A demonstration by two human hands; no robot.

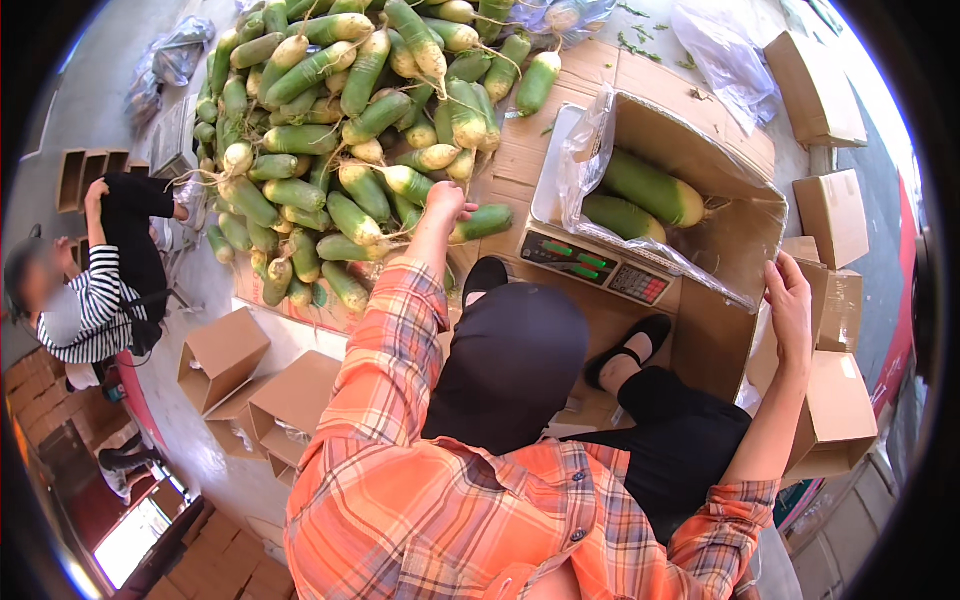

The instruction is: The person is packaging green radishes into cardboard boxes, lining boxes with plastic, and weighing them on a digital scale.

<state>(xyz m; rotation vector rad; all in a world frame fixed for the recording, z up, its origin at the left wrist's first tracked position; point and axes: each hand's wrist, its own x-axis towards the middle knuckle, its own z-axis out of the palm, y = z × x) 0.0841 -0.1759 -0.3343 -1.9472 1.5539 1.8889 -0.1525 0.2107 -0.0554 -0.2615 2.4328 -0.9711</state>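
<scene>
My left hand (447, 203) is over the near right edge of a big pile of green radishes (365, 205) with pale root ends. Its fingers are curled, and whatever they hold is hidden; one radish (483, 222) lies right beside it. To the right, an open cardboard box (728, 265) lined with clear plastic rests on a digital scale (590, 268) with a lit green display. Inside that box lie two large green radishes (650, 188). My right hand (790, 300) grips the box's right edge, with its fingertips at the rim.
Empty cardboard boxes stand at left (225, 360) and right (830, 400). Flattened cardboard (640, 75) lies under the pile and scale. A clear plastic bag (725, 60) sits at the back right. Another person in a striped top (90, 300) sits far left.
</scene>
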